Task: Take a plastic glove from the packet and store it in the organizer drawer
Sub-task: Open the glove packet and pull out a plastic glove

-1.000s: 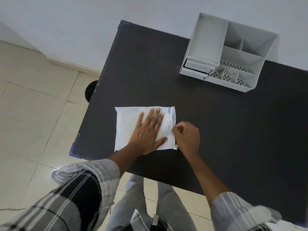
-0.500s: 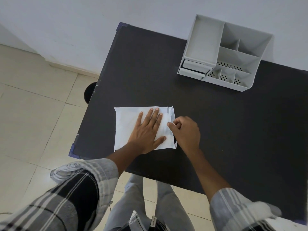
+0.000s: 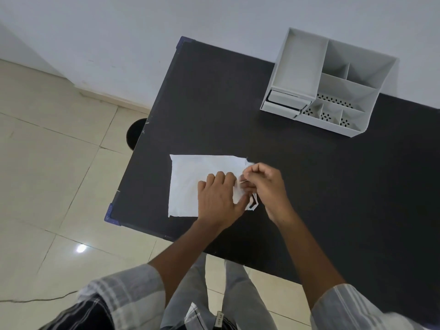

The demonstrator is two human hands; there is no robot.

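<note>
A flat white glove packet (image 3: 190,179) lies near the table's left front edge. My left hand (image 3: 217,198) rests on the packet's right part with its fingers curled at the opening. My right hand (image 3: 264,186) pinches thin clear plastic at the packet's right end, where the edge is lifted and crumpled (image 3: 252,203); I cannot tell whether it is a glove or the packet's flap. The grey desk organizer (image 3: 333,84) stands at the back right against the wall. Its small drawer (image 3: 283,106) at the lower left front is slightly pulled out.
The black table (image 3: 309,186) reaches from the wall to my body; its left edge has blue corner guards (image 3: 110,214). A dark round object (image 3: 135,133) sits on the tiled floor beside the table's left edge.
My left hand went from lying flat on the packet to curling its fingers at the right end. My right hand moved up to that end and pinched the plastic, lifting the packet's edge.
</note>
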